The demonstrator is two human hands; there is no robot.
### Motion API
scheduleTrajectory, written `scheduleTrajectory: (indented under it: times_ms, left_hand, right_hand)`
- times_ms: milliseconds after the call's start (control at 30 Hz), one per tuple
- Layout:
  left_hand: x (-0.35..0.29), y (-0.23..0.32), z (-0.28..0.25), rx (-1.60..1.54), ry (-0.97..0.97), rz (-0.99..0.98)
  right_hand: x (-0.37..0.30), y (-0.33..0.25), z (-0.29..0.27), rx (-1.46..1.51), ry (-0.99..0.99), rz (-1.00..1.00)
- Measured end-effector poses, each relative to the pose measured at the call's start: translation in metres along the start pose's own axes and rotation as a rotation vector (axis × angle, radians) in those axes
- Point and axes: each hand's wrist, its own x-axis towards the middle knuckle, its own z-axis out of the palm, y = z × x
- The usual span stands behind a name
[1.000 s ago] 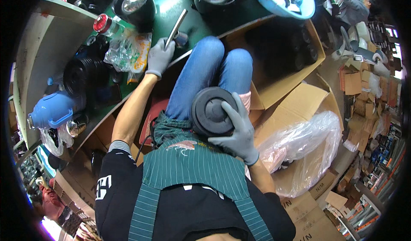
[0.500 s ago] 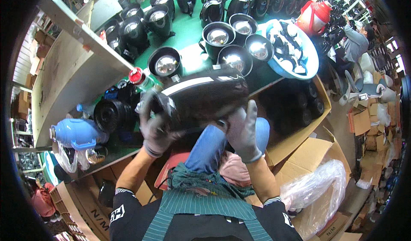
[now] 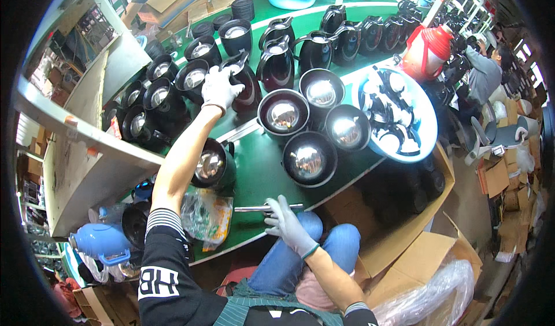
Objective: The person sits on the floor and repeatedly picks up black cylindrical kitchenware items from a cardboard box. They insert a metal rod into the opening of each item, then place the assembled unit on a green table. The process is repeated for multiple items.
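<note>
My left hand (image 3: 221, 90), in a pale grey glove, reaches far forward with its fingers curled at the upper side of a shiny black jug (image 3: 247, 89). The jug stands upright among similar ones on the green table. Close to the table's front edge, my gloved right hand (image 3: 287, 226) has its fingers over a thin silver metal rod (image 3: 250, 209). Right beyond that hand stand several black open-topped vessels (image 3: 310, 159) with mirror-like insides. Another such vessel (image 3: 211, 163) is beneath my left forearm, beside a clear plastic bag (image 3: 202, 216) with green and orange on it.
A light-blue basin (image 3: 432, 118) of black and white parts stands right, before a red jug (image 3: 428, 54). An open cardboard box (image 3: 416, 227) sits below the table's right edge. A grey shelf frame (image 3: 87, 135) and a blue jug (image 3: 101, 242) are left.
Both hands held a black jug on its side over my lap. That jug is out of them; the left hand went forward to an upright jug, the right to the metal rod.
</note>
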Motion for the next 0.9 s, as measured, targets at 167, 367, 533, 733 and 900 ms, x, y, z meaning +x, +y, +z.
scheduleTrajectory:
  times_ms: [167, 367, 533, 733, 900]
  left_hand:
    - [0.075, 0.037, -0.031, 0.199, -0.157, 0.109]
    - [0.195, -0.032, 0.050, 0.305, 0.115, 0.392]
    - [0.212, -0.042, 0.082, 0.263, 0.097, 0.196]
    - [0.150, -0.019, -0.044, 0.137, 0.603, 0.419]
    - [0.006, 0.053, -0.207, 0.059, 0.529, 0.723]
  right_hand:
    - [0.024, 0.008, -0.013, -0.866, 0.113, -0.653]
    - [0.041, -0.037, -0.007, -0.841, 0.051, -0.672]
    - [0.035, -0.034, -0.015, -0.852, 0.066, -0.677]
    - [0.027, -0.014, -0.021, -1.204, 0.089, -0.719]
    - [-0.093, -0.084, 0.021, -1.130, 0.283, -1.044]
